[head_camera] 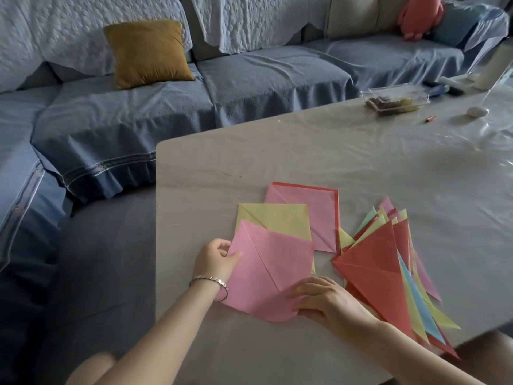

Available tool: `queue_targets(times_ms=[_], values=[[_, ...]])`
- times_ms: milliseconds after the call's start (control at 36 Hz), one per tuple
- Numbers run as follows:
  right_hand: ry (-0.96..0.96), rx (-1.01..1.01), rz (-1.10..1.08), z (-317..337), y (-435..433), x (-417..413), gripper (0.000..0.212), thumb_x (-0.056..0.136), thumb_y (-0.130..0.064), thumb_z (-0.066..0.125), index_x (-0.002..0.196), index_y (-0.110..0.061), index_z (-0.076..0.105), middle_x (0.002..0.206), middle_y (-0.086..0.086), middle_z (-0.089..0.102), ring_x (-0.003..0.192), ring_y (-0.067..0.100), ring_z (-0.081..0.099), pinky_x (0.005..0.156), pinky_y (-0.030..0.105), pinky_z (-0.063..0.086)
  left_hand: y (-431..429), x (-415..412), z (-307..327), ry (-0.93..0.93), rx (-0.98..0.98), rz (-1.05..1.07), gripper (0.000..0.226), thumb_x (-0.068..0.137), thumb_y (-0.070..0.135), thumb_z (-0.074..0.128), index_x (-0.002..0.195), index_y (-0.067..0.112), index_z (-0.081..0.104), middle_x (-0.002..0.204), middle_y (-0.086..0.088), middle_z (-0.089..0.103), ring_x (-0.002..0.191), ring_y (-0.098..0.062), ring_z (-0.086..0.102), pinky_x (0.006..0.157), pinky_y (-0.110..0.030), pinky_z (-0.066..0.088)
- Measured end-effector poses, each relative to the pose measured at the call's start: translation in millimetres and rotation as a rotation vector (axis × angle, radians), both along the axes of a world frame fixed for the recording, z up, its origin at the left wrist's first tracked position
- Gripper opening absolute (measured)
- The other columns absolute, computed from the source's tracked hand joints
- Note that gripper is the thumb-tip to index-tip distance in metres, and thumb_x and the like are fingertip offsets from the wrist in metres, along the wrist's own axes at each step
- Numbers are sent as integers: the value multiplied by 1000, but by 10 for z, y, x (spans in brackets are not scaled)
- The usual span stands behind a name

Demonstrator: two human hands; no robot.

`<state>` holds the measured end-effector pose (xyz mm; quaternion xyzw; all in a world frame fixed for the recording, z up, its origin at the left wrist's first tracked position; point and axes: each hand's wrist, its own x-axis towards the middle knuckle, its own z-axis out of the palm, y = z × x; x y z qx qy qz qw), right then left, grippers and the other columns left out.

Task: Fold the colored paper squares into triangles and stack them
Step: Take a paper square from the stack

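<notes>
Currently, both hands are engaged on the front pink paper square (pixel 269 270), which lies on the beige table (pixel 305 151) near its front-left edge and carries a diagonal crease. The left hand (pixel 219 259), with a bracelet (pixel 208 282) on the wrist, pinches the sheet's left corner: thumb on top, fingers curled at the edge. The right hand (pixel 327 298) grips the near right corner, fingers laid over the paper and thumb at its underside, and the sheet's near edge curves up off the table at that point. A yellow paper square (pixel 277 220) lies partly under the pink sheet on its far side. Beyond it, a second pink square (pixel 311 215) rests on a red square (pixel 305 186), of which only a narrow border shows. To the right, just beside the right hand, sits the stack of folded triangles (pixel 374 262), fanned out unevenly, with a red triangle on top and yellow, blue, green and pink edges showing beneath. At the table's far right stand a clear plastic box (pixel 394 100), a small white object (pixel 477 111) and a small reddish item (pixel 430 119), too small to identify. Behind the table, a blue-covered sofa (pixel 249 79) holds a mustard cushion (pixel 148 52) and a pink plush toy (pixel 419 15).
</notes>
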<state>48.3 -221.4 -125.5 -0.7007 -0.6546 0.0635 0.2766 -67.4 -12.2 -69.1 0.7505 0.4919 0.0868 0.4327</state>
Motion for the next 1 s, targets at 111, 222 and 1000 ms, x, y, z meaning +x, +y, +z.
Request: queue_targets(times_ms=[111, 222, 1000], values=[[49, -9, -10, 3, -14, -3, 41, 95, -47, 35, 94, -28, 70, 104, -16, 66, 103, 2, 57, 87, 21, 46, -47, 72, 22, -79, 86, 59, 15, 80, 14, 66, 95, 9, 66, 76, 1, 60, 74, -19, 58, 65, -21, 37], [202, 55, -71, 113, 30, -3, 40, 92, -44, 45, 90, -16, 74, 97, -7, 71, 96, 2, 59, 88, 14, 43, -134, 15, 102, -176, 218, 5, 10, 83, 13, 65, 74, 13, 62, 66, 7, 59, 69, -17, 56, 63, -22, 39], [721, 64, -355, 1180, 278, -38, 27, 77, -24, 70, 66, -48, 69, 101, -44, 55, 102, -18, 51, 92, 14, 38, -454, -305, 721, -311, 191, -316, 19, 85, 11, 62, 78, 29, 64, 77, 19, 66, 75, 8, 60, 64, -1, 39]])
